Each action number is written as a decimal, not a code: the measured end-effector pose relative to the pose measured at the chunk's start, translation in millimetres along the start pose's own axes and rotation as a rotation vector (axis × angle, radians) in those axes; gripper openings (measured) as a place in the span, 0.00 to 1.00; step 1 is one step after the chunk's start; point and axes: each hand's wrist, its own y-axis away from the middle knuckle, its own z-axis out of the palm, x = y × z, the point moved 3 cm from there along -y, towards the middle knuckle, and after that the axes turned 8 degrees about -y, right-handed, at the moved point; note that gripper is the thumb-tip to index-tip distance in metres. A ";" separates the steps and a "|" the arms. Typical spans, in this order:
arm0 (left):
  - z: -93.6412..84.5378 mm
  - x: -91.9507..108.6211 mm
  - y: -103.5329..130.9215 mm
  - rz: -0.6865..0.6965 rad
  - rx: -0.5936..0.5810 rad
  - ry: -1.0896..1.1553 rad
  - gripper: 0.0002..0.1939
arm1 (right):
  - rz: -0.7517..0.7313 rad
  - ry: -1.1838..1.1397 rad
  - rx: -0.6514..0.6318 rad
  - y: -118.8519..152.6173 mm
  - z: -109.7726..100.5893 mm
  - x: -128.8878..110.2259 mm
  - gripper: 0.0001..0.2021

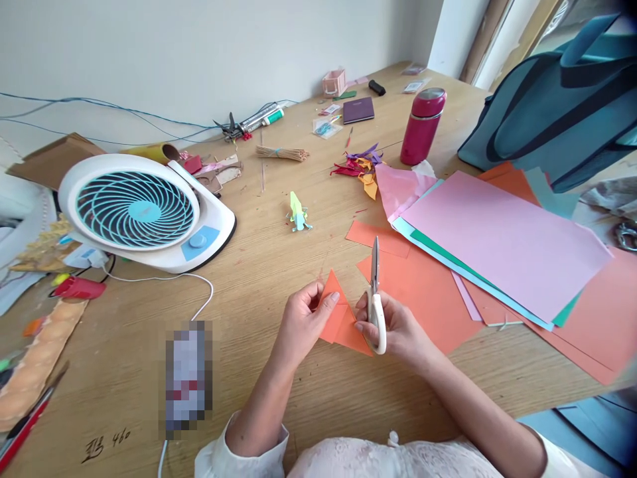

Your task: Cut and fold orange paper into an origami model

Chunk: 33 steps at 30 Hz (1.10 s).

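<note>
My left hand (304,322) pinches a folded orange paper (340,325) that comes to a point at the top, with the thumb lying on its front. White-handled scissors (380,322) are held in my right hand (398,328), their blades pointing up and away from me and looking closed. My right fingertips are at the right edge of the folded paper. Beyond my hands stands a small green and light-blue paper figure (298,214). An orange strip (381,238) and a large orange sheet (428,299) lie beside the scissors.
A white fan (212,229) stands at the left, its cable crossing the table. Stacked coloured sheets (507,232) lie at the right, near a magenta bottle (423,129) and a teal bag (542,113). Paper scraps (358,166) and a bundle of sticks (282,153) are farther back.
</note>
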 end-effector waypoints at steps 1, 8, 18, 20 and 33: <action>-1.2 1.5 -0.7 0.017 0.009 -0.039 0.19 | -0.004 0.025 0.001 0.3 -0.1 -0.1 0.16; -3.2 4.2 -2.2 0.084 0.124 -0.209 0.20 | -0.005 0.013 0.010 0.8 0.6 -3.9 0.16; -17.4 3.1 -4.5 0.085 0.302 -0.253 0.17 | 0.054 -0.007 0.086 -2.0 -2.0 -11.2 0.20; -18.6 3.1 -4.5 0.091 0.323 -0.262 0.17 | 0.054 -0.033 0.039 -2.5 -0.5 -8.3 0.20; -17.2 -5.0 -8.3 0.054 0.301 -0.079 0.21 | 0.042 0.070 0.037 -0.3 -1.7 5.0 0.18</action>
